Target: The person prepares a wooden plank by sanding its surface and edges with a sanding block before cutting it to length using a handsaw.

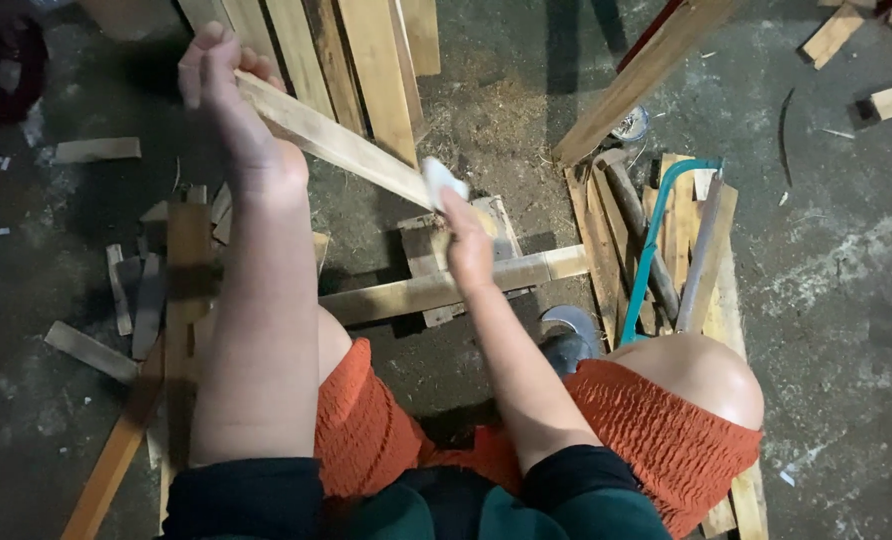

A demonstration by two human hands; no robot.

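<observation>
The person sits low over a concrete floor (846,300), knees apart in orange shorts, working on a pale wooden slat (336,145). The step in hand looks like smoothing the slat: the left hand (231,105) is raised high and clenched around the slat's upper end, while the right hand (466,240) presses a small white pad (442,178) — likely sandpaper or a cloth, though it is too blurred to be sure — against the slat's lower end. The slat runs downward from upper left to right, held in the air above a short wooden block (426,250) and a longer plank (446,288) lying across the floor.

The left forearm stands nearly upright from the knee, wrist bent forward, fingers wrapped over the slat's top edge. The right arm reaches forward between the knees, hand pinched shut on the pad with the fingertips pointing up the wood.

As a judgement, the next stroke calls for the left hand to keep the slat steady at its angle while the right draws the pad along the face with even pressure, so the wood does not twist in the grip.

To the right a teal-framed saw (656,240) lies on a stack of boards (706,260); loose offcuts (131,300) litter the left — more slats (346,50) lean ahead.
</observation>
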